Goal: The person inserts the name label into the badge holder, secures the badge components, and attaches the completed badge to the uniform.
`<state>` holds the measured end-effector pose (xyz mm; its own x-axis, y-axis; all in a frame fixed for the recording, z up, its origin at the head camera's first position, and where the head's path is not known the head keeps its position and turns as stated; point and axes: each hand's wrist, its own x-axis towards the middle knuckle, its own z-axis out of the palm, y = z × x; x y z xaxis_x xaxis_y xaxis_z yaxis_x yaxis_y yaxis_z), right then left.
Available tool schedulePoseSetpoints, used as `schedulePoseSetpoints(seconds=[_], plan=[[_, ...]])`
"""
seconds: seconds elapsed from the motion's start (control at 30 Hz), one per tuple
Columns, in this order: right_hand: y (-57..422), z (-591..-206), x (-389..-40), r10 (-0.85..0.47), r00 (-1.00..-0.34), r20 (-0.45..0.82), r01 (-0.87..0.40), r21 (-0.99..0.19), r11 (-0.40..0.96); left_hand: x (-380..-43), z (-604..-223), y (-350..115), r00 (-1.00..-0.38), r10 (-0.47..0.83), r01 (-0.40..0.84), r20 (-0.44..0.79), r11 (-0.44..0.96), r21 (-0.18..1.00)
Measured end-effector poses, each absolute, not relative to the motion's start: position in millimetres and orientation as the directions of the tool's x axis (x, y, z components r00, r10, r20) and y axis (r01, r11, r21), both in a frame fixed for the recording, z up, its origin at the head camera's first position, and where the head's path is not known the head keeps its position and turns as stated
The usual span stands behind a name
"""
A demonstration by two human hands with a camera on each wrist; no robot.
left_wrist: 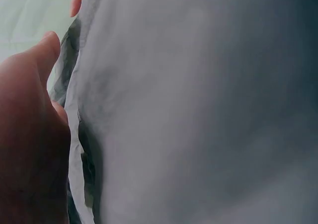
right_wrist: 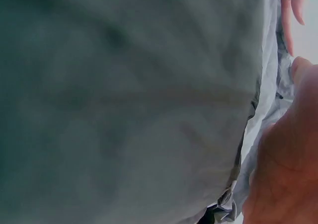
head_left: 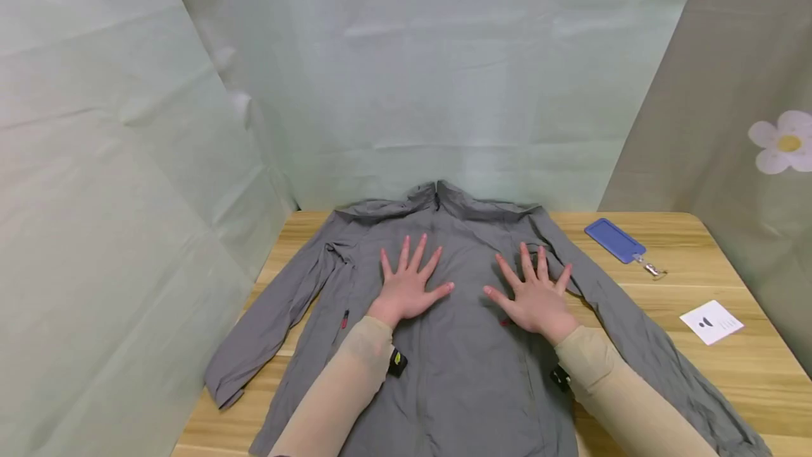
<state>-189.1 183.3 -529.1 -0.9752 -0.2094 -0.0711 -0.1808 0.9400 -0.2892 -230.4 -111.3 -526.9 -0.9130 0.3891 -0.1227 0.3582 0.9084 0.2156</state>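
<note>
A grey zip-up jacket (head_left: pixel 457 372) lies spread out front side up, its collar at the far edge and both sleeves stretched to the sides. My left hand (head_left: pixel 409 291), fingers straight and spread, is over the left part of its chest. On the other side of the front my right hand (head_left: pixel 536 298) is held the same way, palm down. Neither hand grips anything. In the left wrist view the left hand (left_wrist: pixel 32 124) shows at the left border beside the grey cloth. The right hand (right_wrist: pixel 288 149) appears at the right border of the right wrist view.
The jacket covers much of a wooden table (head_left: pixel 666 288). At the back right lies a blue badge holder (head_left: pixel 614 240) with a metal clip. A white card (head_left: pixel 711 322) with dark print is nearer the right edge. Pale cloth walls (head_left: pixel 457 76) stand behind and beside the table.
</note>
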Motion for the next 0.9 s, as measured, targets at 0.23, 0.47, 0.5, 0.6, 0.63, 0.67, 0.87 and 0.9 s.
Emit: schedulePoseSetpoints(seconds=[0.23,0.47,0.5,0.6,0.63,0.67,0.87,0.9], plan=[[181,-522,-184,-0.2,-0.978,-0.065,-0.172,-0.304,0.937,-230,-526,-109,-0.912,0.392,0.364,-0.119,0.909,0.205],[181,-513,-185,-0.181,-0.981,-0.063,-0.155,-0.297,0.942,-231,-520,-108,-0.895,0.436,0.394,-0.1,0.874,0.285],[181,-513,-185,-0.181,-0.981,-0.068,-0.153,-0.298,0.942,-230,-519,-107,-0.89,0.447,0.406,-0.084,0.864,0.297],[183,-510,-185,-0.188,-0.978,-0.091,-0.151,-0.317,0.936,-227,-516,-107,-0.878,0.475,0.433,-0.053,0.837,0.334],[183,-509,-185,-0.194,-0.976,-0.096,-0.153,-0.328,0.932,-226,-515,-107,-0.876,0.48,0.437,-0.049,0.832,0.342],[184,-508,-185,-0.201,-0.975,-0.097,-0.157,-0.34,0.927,-225,-513,-107,-0.874,0.484,0.441,-0.044,0.828,0.347],[193,-500,-181,-0.249,-0.967,-0.056,-0.207,-0.397,0.894,-218,-509,-112,-0.854,0.52,0.481,-0.012,0.797,0.365],[195,-498,-180,-0.257,-0.966,-0.045,-0.217,-0.408,0.887,-217,-509,-113,-0.85,0.527,0.488,-0.007,0.791,0.368]])
